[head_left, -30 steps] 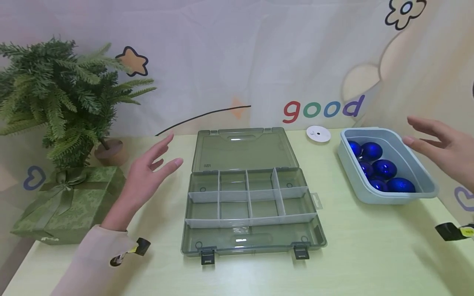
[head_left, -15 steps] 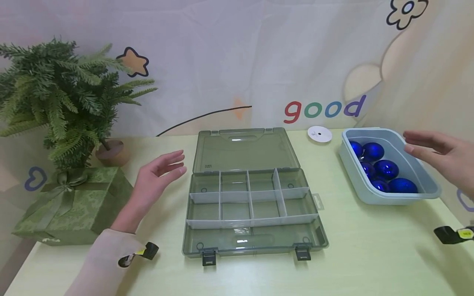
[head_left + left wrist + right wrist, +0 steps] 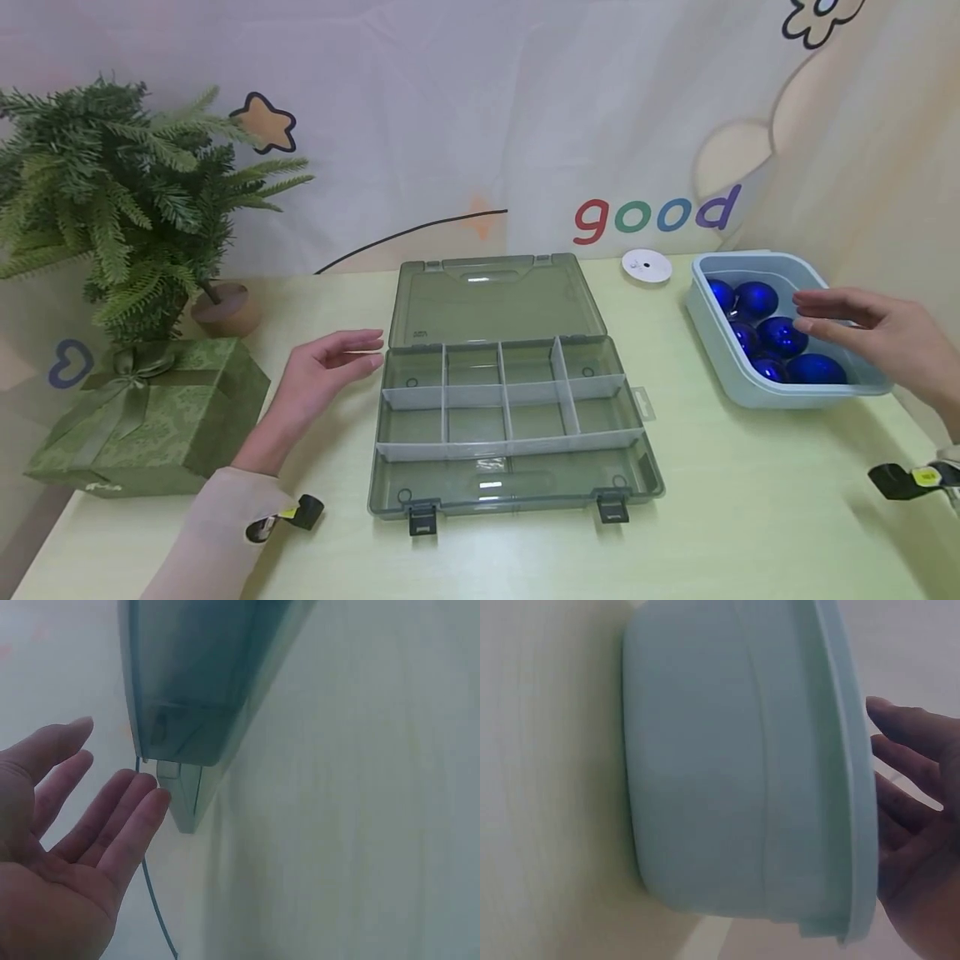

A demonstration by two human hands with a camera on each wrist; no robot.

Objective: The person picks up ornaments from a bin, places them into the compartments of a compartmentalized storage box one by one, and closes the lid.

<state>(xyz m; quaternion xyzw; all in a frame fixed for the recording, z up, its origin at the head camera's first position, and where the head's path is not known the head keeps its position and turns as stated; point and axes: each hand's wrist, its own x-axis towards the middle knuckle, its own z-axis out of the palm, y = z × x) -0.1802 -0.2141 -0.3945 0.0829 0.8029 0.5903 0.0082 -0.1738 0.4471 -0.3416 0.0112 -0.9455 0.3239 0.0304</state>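
Observation:
A green see-through organizer box (image 3: 487, 450) lies with its lid folded back, its dividers making several compartments. Just off its left side is my left hand (image 3: 322, 375), fingers loosely extended and holding nothing; the left wrist view shows the box's side (image 3: 187, 690) beyond the fingertips. At the right stands a light blue plastic tub (image 3: 720, 358) with several shiny blue ball ornaments (image 3: 783, 337) inside. Over the tub's right part hovers my right hand (image 3: 877, 329), its fingers relaxed and nothing between them. In the right wrist view the tub's wall (image 3: 705, 765) hides part of that hand.
A green gift box (image 3: 142, 408) with a bow sits at the left, before a small potted artificial fir tree (image 3: 112, 208). Behind the organizer, a white spool (image 3: 647, 266) lies on the pale table (image 3: 570, 558). A printed cloth (image 3: 420, 125) hangs at the back.
My left hand has moved right and down toward the organizer's left edge. My right hand has come lower and leftward over the tub. The box and ornaments stay put.

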